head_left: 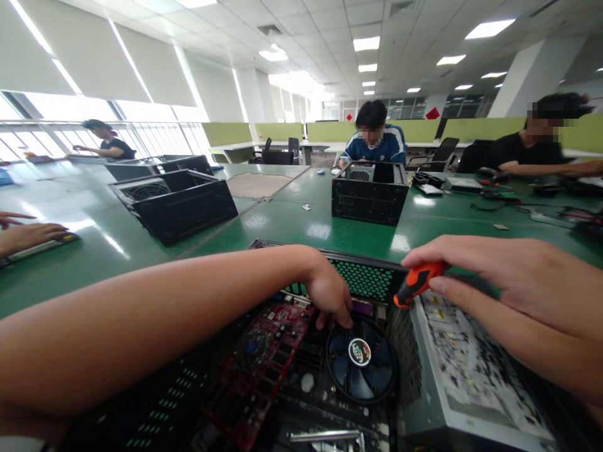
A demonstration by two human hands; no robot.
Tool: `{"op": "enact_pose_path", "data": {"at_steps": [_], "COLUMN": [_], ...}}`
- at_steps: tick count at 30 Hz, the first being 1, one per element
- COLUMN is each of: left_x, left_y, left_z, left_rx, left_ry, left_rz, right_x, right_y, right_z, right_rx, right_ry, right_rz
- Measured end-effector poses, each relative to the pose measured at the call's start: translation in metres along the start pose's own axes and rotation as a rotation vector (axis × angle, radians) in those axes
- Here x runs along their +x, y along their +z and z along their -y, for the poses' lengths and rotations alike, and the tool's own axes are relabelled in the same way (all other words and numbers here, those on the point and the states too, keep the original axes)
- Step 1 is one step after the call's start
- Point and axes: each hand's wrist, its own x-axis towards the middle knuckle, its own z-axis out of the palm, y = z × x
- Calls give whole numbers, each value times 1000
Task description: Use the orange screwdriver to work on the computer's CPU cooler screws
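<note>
My left hand (pixel 331 290) reaches down into an open black computer case (pixel 325 256). Its fingers are bent and closed at the upper rim of a round black cooling fan (pixel 377 367); what they pinch, if anything, is hidden. In my right hand (pixel 511 276) is an orange and black screwdriver (pixel 419 281), gripped by its handle above the power supply (pixel 464 370). The shaft of the screwdriver does not show. Left of the fan, a red graphics card (pixel 277 370) sits in the case, below my left forearm.
Other black computer cases (pixel 188 210) (pixel 370 198) stand on the green table (pixel 282 220). Cables and parts (pixel 556 210) lie at the right. Co-workers sit at the far side and right, and another person's hands (pixel 32 235) rest at the left edge.
</note>
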Motion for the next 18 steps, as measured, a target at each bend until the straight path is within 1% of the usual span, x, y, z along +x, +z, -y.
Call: {"op": "enact_pose_path", "data": {"at_steps": [3,6,12,15,18], "left_x": [0,1,0,-1,-1], "left_y": [-1,-1,0,0,0], "left_z": [-1,-3,-3,-4,-4], "left_rx": [3,9,30,22,22], "left_ry": [0,-3,-15,-19,-20], "left_rz": [0,0,-4,1,3], "right_x": [0,0,-3,-2,1], "right_y": [-2,-3,-4,-5,-3], "right_z": [-2,-3,-4,-3,-2], "right_rx": [10,13,-9,8,37], "right_ry": [-63,-63,-62,-74,-46], "right_rz": [33,70,36,42,57]}}
